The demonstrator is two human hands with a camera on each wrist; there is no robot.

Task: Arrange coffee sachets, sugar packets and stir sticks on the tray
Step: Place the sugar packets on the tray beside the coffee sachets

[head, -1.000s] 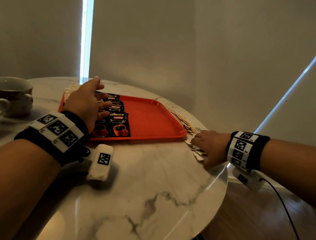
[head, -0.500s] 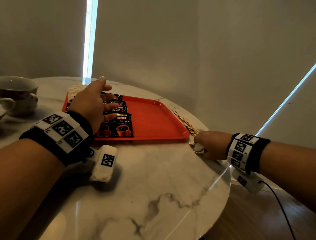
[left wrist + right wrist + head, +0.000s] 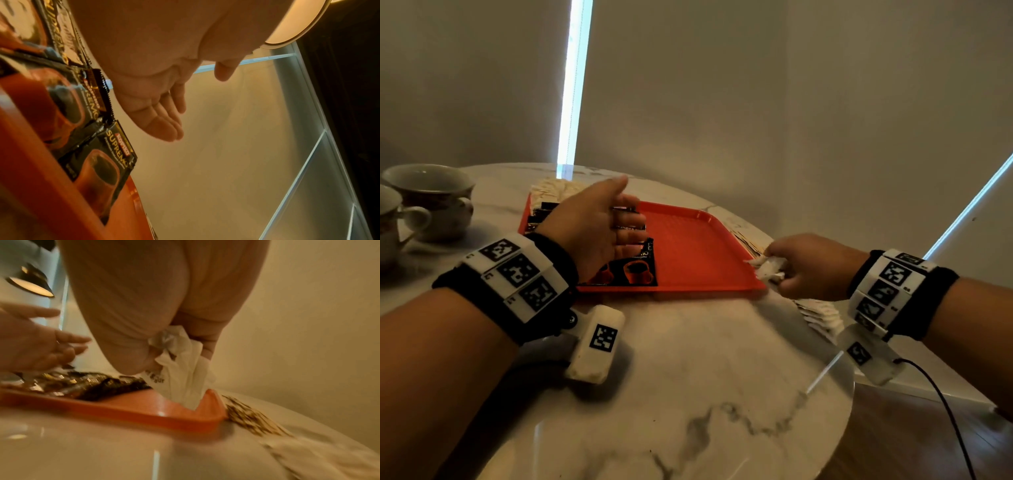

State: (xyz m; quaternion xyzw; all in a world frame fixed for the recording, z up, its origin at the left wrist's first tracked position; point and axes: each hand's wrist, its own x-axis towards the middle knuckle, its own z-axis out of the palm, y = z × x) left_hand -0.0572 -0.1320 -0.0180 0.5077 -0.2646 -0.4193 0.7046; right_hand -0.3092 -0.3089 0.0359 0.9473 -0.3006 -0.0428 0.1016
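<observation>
Sachets [image 3: 635, 270] half hidden under spread left hand [image 3: 592, 226]; right hand [image 3: 808, 267] clutches packets [image 3: 180, 363].

A round white marble bench [image 3: 688, 394] with grey veins is carrying an orange tray [image 3: 698, 253] near its far side. Two teacups [image 3: 431, 202] are sitting at the left edge. Wooden stir sticks [image 3: 248, 418] are lying just beside the tray's right rim, and a fan of white sugar packets [image 3: 820, 313] is resting near the right edge.
</observation>
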